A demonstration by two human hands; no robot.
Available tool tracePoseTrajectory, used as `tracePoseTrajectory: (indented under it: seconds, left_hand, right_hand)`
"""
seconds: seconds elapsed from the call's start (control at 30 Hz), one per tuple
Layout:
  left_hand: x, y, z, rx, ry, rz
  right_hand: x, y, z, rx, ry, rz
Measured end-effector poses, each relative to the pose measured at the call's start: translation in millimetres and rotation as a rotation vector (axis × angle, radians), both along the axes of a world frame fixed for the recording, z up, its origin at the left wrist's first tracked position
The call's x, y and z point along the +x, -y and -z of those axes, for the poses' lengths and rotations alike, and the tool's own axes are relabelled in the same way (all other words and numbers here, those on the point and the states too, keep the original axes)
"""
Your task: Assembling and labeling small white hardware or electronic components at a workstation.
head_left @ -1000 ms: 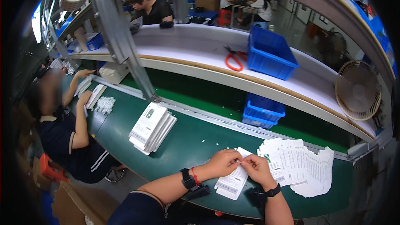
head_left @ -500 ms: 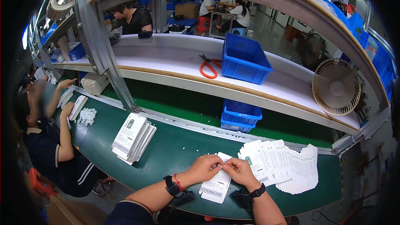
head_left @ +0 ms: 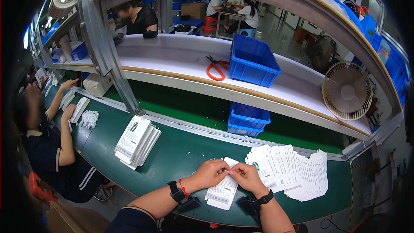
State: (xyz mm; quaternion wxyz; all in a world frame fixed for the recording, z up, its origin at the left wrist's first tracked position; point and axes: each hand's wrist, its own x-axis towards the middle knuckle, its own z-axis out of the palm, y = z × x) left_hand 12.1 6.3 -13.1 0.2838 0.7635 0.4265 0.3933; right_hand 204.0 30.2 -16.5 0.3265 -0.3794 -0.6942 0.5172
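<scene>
A flat white printed carton lies on the green worktop just in front of me, partly covered by my hands. Over its upper half, my left hand is closed in a pinch, thumb against fingertips. My right hand pinches close beside it, its fingertips meeting the left ones. Whatever sits between the fingertips is too small to make out. To the right of my right hand, a fanned row of similar flat white cartons reaches toward the table's right end.
Left of my hands stands a stack of white cartons. Farther left, a co-worker's hand rests by a white box near a pile of small white pieces. Blue bins, orange-handled scissors and a fan occupy the shelf.
Both my hands stay pinched over the carton with only slight finger movement. The whole view has shifted very slightly.
</scene>
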Motion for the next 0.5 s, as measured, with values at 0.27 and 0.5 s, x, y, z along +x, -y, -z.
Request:
tracePoseTrajectory:
  seconds: [0.27,0.5]
  left_hand:
    - [-1.5,0.1,0.7,0.002,-0.019,0.0]
    - [-0.1,-0.1,-1.4,-0.012,0.002,0.01]
  right_hand:
    - [-0.2,-0.8,0.9,0.023,0.024,-0.005]
    - [3.2,-3.3,9.8,0.041,0.025,0.008]
